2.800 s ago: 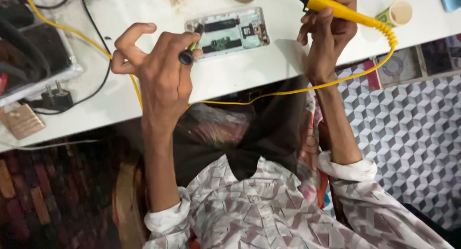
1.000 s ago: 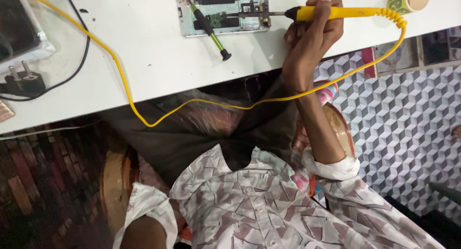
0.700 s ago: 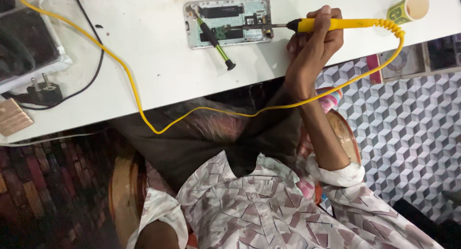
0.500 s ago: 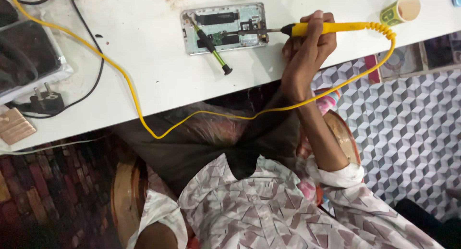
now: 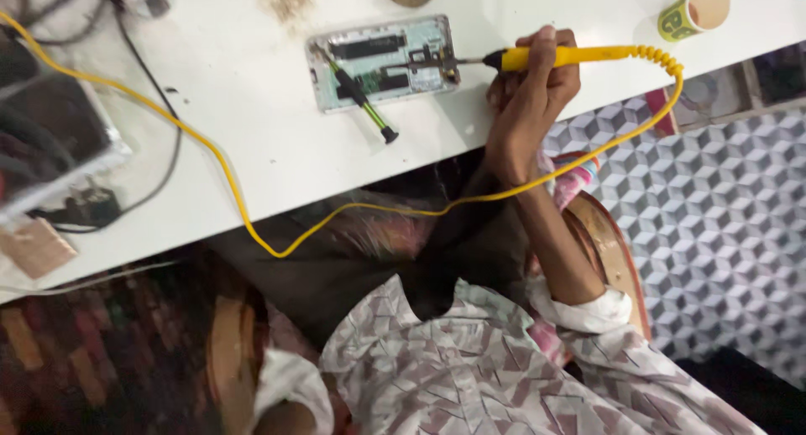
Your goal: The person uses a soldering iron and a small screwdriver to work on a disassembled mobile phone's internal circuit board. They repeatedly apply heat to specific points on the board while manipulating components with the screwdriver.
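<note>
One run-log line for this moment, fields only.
right hand: holds yellow soldering iron, tip at opened phone | left hand: out of view | screwdriver: lying across phone | paper cup: on table

Right hand (image 5: 531,86) is fisted, arm stretched forward with sleeve rolled; left hand is out of view.

White table (image 5: 252,170), cube-patterned floor (image 5: 722,233)
</note>
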